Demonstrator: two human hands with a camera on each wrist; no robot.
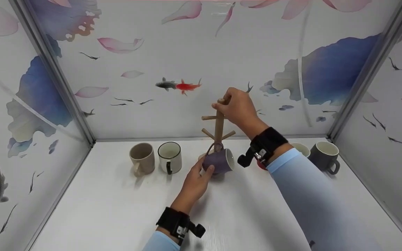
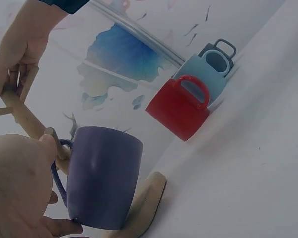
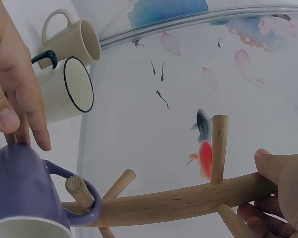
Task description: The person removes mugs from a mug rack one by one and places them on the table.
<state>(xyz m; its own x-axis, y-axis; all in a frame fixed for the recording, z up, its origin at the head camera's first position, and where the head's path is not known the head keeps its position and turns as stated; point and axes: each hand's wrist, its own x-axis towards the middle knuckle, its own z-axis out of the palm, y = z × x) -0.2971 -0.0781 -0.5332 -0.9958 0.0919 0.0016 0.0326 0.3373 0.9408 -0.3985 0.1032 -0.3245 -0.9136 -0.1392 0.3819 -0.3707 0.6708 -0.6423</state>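
Observation:
A wooden mug tree [image 1: 219, 127] stands near the back wall, its pegs jutting from a slim post. My right hand [image 1: 240, 106] grips the top of the post between thumb and fingers. Low on the tree, a purple mug [image 1: 217, 163] lies sideways, mouth to the right and handle up. In the right wrist view, a peg passes through the loop of its handle [image 3: 92, 210]. My left hand [image 1: 194, 181] is at the base of this mug, with fairly straight fingers [image 3: 38, 126] touching it. The tree's foot [image 2: 151, 198] is partly hidden behind the mug.
To the left stand a beige mug [image 1: 142, 158] and a cream mug with a dark rim [image 1: 170, 157]. On the right are a red mug [image 2: 176, 109], a light blue mug [image 2: 201, 69] and a dark grey mug [image 1: 321, 158]. Printed panels [image 1: 134, 69] enclose the white table [image 1: 110, 209].

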